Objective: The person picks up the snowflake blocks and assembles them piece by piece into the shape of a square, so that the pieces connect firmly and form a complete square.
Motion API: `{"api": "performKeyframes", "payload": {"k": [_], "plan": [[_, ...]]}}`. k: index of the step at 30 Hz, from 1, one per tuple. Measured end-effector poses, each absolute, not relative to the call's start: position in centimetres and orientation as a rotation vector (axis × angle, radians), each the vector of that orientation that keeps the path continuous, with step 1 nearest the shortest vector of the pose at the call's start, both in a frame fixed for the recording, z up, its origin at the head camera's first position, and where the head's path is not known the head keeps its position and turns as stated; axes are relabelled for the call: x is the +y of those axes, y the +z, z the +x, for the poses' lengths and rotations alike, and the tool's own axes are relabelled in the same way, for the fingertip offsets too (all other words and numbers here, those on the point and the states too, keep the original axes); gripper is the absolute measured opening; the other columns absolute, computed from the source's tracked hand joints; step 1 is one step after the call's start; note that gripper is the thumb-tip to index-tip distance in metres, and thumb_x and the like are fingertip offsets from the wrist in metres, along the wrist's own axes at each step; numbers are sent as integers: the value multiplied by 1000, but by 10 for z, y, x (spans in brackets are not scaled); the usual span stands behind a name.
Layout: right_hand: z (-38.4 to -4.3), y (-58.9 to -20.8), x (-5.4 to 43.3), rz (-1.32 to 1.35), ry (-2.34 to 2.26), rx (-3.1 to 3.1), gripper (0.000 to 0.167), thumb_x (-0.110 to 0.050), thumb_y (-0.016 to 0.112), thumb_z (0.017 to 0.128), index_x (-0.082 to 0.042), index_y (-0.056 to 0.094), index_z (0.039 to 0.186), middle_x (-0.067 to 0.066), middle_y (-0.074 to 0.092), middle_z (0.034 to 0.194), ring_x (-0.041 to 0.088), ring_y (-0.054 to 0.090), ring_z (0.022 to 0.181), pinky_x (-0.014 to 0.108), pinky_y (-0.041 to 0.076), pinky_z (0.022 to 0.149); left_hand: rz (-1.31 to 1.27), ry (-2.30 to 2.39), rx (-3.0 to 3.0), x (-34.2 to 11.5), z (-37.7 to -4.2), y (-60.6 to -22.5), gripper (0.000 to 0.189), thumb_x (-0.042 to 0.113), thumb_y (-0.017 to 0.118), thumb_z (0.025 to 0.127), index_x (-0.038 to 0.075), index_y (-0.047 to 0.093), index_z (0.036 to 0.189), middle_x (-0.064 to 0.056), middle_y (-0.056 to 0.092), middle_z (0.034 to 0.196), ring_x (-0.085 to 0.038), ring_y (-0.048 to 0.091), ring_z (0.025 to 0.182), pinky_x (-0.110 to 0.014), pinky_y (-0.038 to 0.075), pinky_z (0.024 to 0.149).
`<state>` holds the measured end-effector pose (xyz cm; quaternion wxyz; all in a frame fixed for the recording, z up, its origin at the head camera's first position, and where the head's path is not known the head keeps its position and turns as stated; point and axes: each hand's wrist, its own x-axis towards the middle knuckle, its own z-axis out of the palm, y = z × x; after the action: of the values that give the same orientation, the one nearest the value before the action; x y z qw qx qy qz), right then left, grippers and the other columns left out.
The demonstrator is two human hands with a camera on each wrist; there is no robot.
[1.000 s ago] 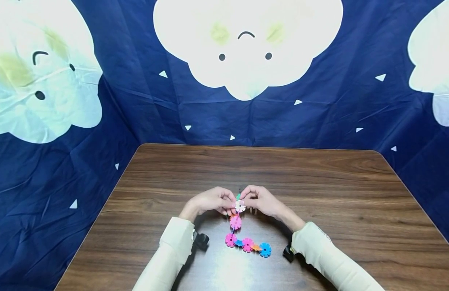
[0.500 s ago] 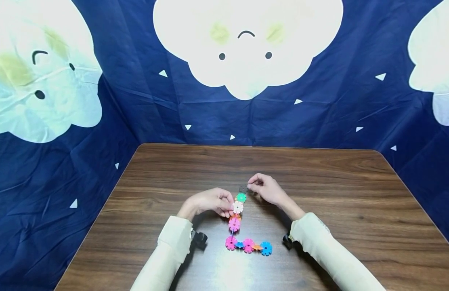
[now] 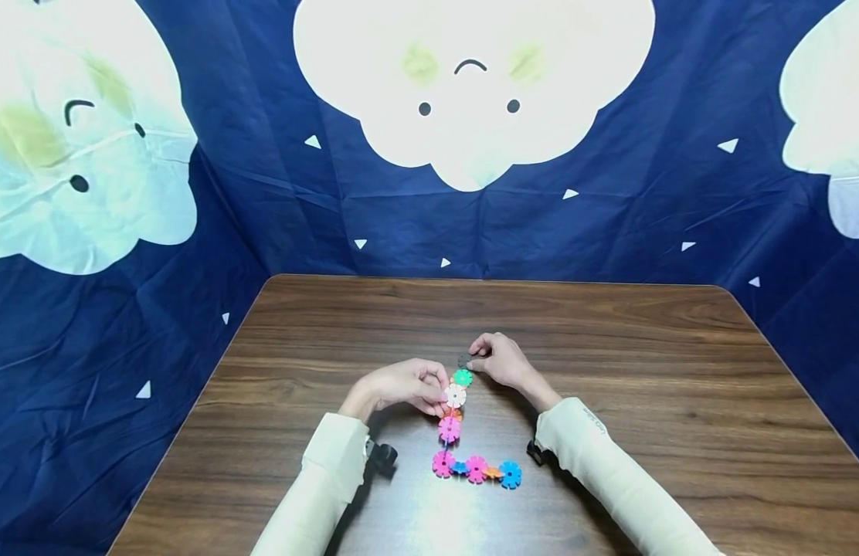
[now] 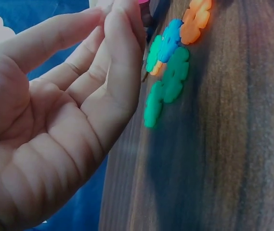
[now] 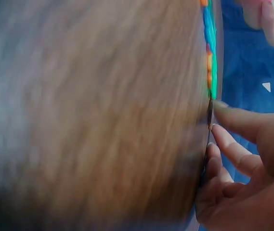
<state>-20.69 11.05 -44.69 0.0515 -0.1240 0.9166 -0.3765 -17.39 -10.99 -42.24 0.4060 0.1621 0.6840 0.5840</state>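
My left hand (image 3: 407, 386) pinches a white flower-shaped interlocking disc (image 3: 456, 398) between thumb and fingers, above the table. A pink disc (image 3: 449, 429) joins on below it, part of a chain. Thumb and forefinger of my right hand (image 3: 506, 363) grip the edge of a small black flower disc (image 3: 463, 360) lying on the tabletop. Beside that black piece is a green disc (image 3: 462, 378). In the left wrist view, green (image 4: 176, 74), blue (image 4: 170, 41) and orange discs (image 4: 195, 20) lie on the wood under the left hand.
The chain turns right at a pink disc (image 3: 443, 463) and ends in a blue disc (image 3: 510, 474) near the front. Brown wood-grain table (image 3: 610, 347) spreads around both arms. Behind it hangs a dark blue cloth (image 3: 402, 216) with cloud faces.
My right hand has left the white disc, moved up and away, then come in to the black disc. The left hand still holds the white disc, the chain shifting slightly.
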Motion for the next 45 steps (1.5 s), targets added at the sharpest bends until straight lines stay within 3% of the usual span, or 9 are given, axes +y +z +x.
{"api": "performKeyframes", "payload": {"k": [5,11,16,23,29,39,45], "plan": [[-204,-447,108,-394,-1177,2793,14,-13,77,77,-9,65,84,5,61,85,16,54,82,30,45,76,417,1485,1760,-111,-173,-422,8,-5,56,90,-3,53,97,-6,66,79,-15,67,73,-33,59,73],[-199,-445,106,-543,-1128,2856,22,-22,78,76,-11,66,91,5,61,89,20,54,86,33,44,79,434,1459,1756,-112,-173,-420,16,-7,55,90,-6,53,107,-4,64,79,-13,65,71,-36,59,76],[-201,-446,102,-497,-1058,2794,27,-22,82,73,-10,66,92,6,60,93,20,51,90,35,43,83,449,1425,1762,-112,-173,-419,23,-6,54,91,-9,54,114,-4,64,80,-12,64,69,-38,59,78],[-203,-443,104,-356,-1127,2695,27,-19,83,73,-7,61,86,3,60,84,13,53,77,26,46,70,428,1417,1794,-109,-174,-420,19,-5,56,90,-7,55,109,-5,64,78,-13,64,67,-36,60,74],[-202,-438,114,-233,-1306,2497,26,-20,81,76,-7,60,82,3,56,71,14,47,63,24,39,55,397,1405,1841,-110,-175,-421,13,-4,56,89,-6,56,102,-6,64,76,-13,63,65,-34,59,69],[-196,-437,130,-391,-1282,2607,19,-26,72,86,-13,59,81,9,61,66,15,51,53,26,42,49,366,1408,1878,-109,-175,-420,11,0,56,91,-6,57,100,-7,64,75,-14,63,64,-37,60,72],[-189,-427,133,-493,-1327,2642,15,-25,69,88,-14,59,85,11,67,70,26,62,60,31,48,50,360,1403,1895,-109,-177,-421,10,1,56,92,-6,58,99,-6,65,73,-13,63,64,-37,60,71]]}}
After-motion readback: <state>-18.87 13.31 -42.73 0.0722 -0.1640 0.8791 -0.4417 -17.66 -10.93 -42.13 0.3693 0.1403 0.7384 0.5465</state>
